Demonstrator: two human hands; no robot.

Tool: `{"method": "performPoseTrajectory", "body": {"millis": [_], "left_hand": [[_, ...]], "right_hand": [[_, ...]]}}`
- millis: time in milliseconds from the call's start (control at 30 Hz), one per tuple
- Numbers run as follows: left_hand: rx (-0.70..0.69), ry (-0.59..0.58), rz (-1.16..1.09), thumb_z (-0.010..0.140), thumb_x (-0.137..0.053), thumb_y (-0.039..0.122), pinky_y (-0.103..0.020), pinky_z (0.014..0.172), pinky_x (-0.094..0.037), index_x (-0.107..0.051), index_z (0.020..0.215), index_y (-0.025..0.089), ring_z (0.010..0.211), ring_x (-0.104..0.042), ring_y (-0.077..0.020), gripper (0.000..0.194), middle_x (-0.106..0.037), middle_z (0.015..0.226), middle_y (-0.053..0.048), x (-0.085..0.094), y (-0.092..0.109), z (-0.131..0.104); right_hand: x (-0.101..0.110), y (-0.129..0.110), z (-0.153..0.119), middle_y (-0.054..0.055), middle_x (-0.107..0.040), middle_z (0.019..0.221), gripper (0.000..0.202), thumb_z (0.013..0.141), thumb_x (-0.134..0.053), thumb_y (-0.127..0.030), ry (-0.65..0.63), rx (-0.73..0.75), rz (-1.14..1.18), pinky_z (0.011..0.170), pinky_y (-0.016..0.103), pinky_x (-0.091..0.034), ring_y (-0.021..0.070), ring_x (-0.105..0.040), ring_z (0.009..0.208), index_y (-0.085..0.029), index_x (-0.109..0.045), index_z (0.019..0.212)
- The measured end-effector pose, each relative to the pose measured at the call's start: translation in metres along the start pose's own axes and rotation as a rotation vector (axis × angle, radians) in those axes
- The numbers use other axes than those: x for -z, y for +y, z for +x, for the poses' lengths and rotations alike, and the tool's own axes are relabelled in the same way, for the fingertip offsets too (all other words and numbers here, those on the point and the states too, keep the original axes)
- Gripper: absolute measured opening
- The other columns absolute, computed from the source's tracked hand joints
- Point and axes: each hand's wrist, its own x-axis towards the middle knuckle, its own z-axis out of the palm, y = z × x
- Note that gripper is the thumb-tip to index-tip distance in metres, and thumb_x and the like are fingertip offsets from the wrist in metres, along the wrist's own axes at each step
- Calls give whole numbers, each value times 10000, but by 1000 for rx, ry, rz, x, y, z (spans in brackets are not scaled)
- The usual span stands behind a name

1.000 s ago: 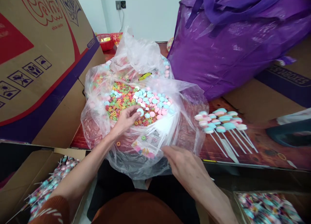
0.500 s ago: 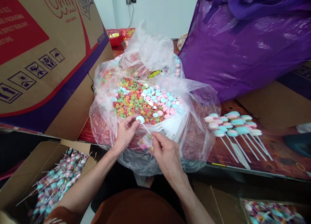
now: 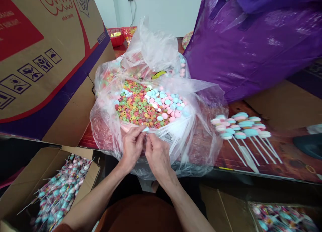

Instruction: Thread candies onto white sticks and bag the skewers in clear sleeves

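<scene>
My left hand (image 3: 132, 144) pinches a pale blue, flat round candy (image 3: 145, 129) between thumb and fingertips. Right beside it, my right hand (image 3: 158, 154) has its fingers closed on the candy's white stick, which they now mostly hide. Both hands are at the near rim of a clear plastic bag (image 3: 203, 151). Inside the opening lie many small coloured ring candies (image 3: 133, 106) and, to their right, pink, blue and white round candies (image 3: 166, 102). A bundle of white sticks (image 3: 182, 128) rests at the bag's right side.
Candies on sticks (image 3: 241, 126) lie in a group on the red-brown table (image 3: 226, 158). A tall printed carton (image 3: 67, 101) stands left and a purple bag (image 3: 251, 50) right. Below left, an open box (image 3: 59, 188) holds lollipops; wrapped sweets (image 3: 281, 218) are lower right.
My right hand has moved left and up along the stick, close against my left fingers. The candy has turned and dipped slightly, and a green ring seen on the stick is now hidden.
</scene>
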Motion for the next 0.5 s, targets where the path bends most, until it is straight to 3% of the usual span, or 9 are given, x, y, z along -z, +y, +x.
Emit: {"method": "performPoseTrajectory", "body": {"millis": [100, 200, 367, 500], "left_hand": [[-3, -144, 16, 949, -540, 286, -351, 930, -525, -736, 1145, 209, 1000, -672, -204, 287, -734, 1106, -86, -1, 8, 0], [-53, -208, 100, 964, -521, 289, -343, 933, -516, -729, 1137, 188, 1019, -670, -211, 288, -734, 1105, -93, -2, 16, 16], [-190, -239, 547, 940, -508, 193, -362, 868, -496, -705, 1098, 193, 955, -617, -235, 253, -670, 984, -89, -15, 21, 58], [-205, -288, 802, 923, -515, 191, -379, 831, -477, -681, 1041, 185, 983, -579, -274, 204, -618, 1011, -111, -27, 18, 72]], "right_hand": [[5, 7, 3, 23, -613, 609, 303, 947, -394, -172, 11, -53, 25, 563, 259, -338, 148, -520, 541, -175, -611, 735], [15, 21, 0, 12, -608, 605, 304, 957, -398, -212, 23, -83, 62, 570, 253, -348, 143, -522, 537, -179, -628, 761], [25, 40, -12, 2, -594, 574, 291, 936, -417, -254, 43, -150, 41, 566, 256, -357, 154, -538, 530, -185, -646, 771], [22, 42, -17, -6, -587, 568, 309, 944, -407, -280, 54, -170, 62, 553, 253, -354, 149, -525, 513, -188, -646, 772]]}}
